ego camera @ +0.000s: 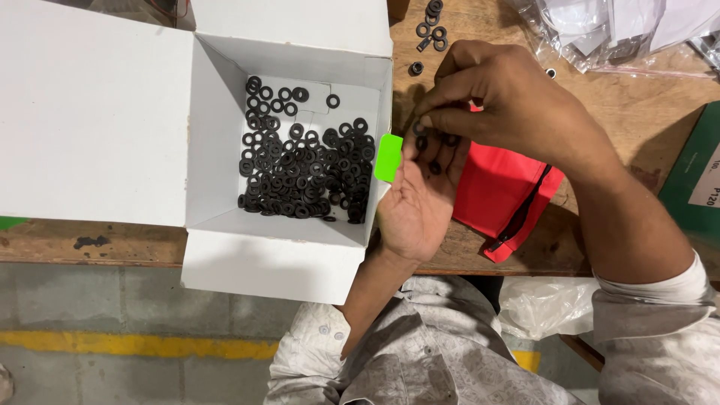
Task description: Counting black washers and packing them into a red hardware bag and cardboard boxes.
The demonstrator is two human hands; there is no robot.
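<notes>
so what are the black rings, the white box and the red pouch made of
Black rings: probably rubber, matte and dull, though coated metal is possible. White box: paperboard, with folded flaps and creased edges. Red pouch: looks like fabric, soft and creased, with a black zip.

A worn wooden worktop [660,127] fills the upper part, scuffed and stained along its near edge. Below that edge lies a grey concrete floor [112,307] — a yellow painted stripe [150,346] crosses it. Light is even.
</notes>
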